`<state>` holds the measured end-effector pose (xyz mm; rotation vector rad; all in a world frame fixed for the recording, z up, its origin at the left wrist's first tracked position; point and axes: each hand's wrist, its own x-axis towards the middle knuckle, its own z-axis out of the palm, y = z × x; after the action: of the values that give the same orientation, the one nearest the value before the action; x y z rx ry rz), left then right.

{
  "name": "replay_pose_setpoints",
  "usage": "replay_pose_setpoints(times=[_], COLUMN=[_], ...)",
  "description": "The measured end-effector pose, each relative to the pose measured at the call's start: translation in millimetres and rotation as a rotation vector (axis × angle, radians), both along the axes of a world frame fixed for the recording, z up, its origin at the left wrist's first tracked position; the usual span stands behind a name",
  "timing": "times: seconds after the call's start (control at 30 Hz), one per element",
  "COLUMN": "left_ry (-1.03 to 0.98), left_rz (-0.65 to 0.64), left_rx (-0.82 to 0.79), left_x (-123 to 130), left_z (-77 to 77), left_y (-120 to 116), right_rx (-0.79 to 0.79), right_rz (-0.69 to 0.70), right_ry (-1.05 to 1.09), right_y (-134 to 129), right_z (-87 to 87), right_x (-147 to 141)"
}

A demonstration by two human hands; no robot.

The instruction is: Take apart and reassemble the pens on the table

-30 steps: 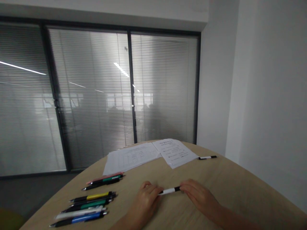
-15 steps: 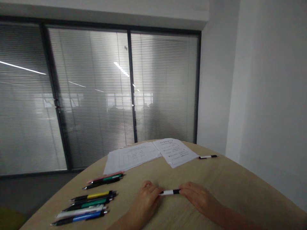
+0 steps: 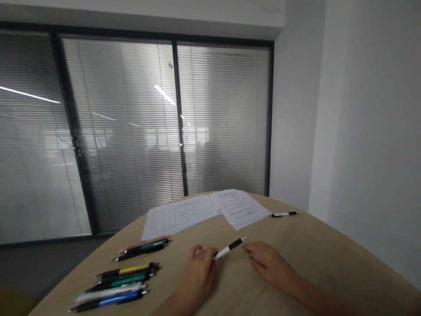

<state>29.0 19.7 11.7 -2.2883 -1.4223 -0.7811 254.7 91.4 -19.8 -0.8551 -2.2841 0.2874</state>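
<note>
A white pen with a black grip (image 3: 229, 248) slants up to the right, its rear end held in the fingers of my left hand (image 3: 198, 274). Its silver tip points toward my right hand (image 3: 271, 265). That hand is off the pen, thumb and fingers a little apart, with nothing seen between them. To the left of my left hand lie several pens, among them a yellow one (image 3: 131, 270) and a blue one (image 3: 113, 299). Above these are a green and black pen (image 3: 149, 245) and a black pen (image 3: 141, 252).
Two printed sheets, the left one (image 3: 179, 217) and the right one (image 3: 240, 210), lie at the far side of the round wooden table (image 3: 312, 250). Another white and black pen (image 3: 284, 214) rests beside the right sheet. Glass panels with blinds (image 3: 226, 118) stand behind.
My right hand has let go of the pen's black end and lifted slightly. The pen, level before between both hands, now tilts up to the right from my left hand.
</note>
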Motion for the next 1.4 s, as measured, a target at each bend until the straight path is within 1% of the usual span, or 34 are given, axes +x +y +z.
replay_pose_setpoints(times=[0.07, 0.17, 0.27, 0.33, 0.57, 0.63, 0.7, 0.8, 0.93, 1.1, 1.27, 1.4], left_ry=[0.001, 0.018, 0.038, 0.055, 0.100, 0.107, 0.116, 0.124, 0.133, 0.139, 0.134, 0.127], left_rz=[0.019, 0.077, 0.149, 0.170, 0.133, 0.128, 0.117, 0.104, 0.098, 0.080, 0.059, 0.055], left_rx=[-0.019, -0.037, -0.033, -0.032, -0.008, -0.018, -0.043, -0.073, -0.065, -0.051, -0.101, -0.095], left_x=[0.6, 0.0, -1.8, -2.8, -3.4, -3.5, -3.6, -3.8, -4.4, -3.9, -2.3, -2.8], left_z=[1.2, 0.4, -2.8, -4.6, -4.1, -3.8, -3.8, -4.7, -6.7, -6.2, -3.0, -4.2], left_y=[-1.2, -0.3, 3.0, 5.0, 6.5, 6.5, 6.6, 7.3, 8.8, 8.2, 6.7, 8.2], right_rx=[0.027, 0.031, 0.000, -0.034, -0.130, -0.155, -0.160, -0.147, -0.137, -0.070, -0.034, -0.003], right_rz=[0.030, 0.023, 0.019, 0.024, -0.087, -0.095, -0.073, -0.032, -0.005, 0.042, 0.047, 0.040], right_ry=[-0.045, -0.052, -0.018, 0.011, 0.206, 0.248, 0.264, 0.266, 0.251, 0.183, 0.171, 0.138], right_y=[-2.3, -4.3, -2.8, -0.1, 10.3, 10.8, 10.4, 9.2, 6.2, 1.0, -1.8, -4.5], right_z=[0.5, 0.9, 0.4, -0.5, -2.5, -2.2, -1.9, -1.5, -0.1, 2.4, 4.5, 6.7], right_x=[-2.2, -3.4, -2.7, -1.5, 1.5, 1.6, 1.6, 1.5, 0.9, 0.0, -0.6, -0.7])
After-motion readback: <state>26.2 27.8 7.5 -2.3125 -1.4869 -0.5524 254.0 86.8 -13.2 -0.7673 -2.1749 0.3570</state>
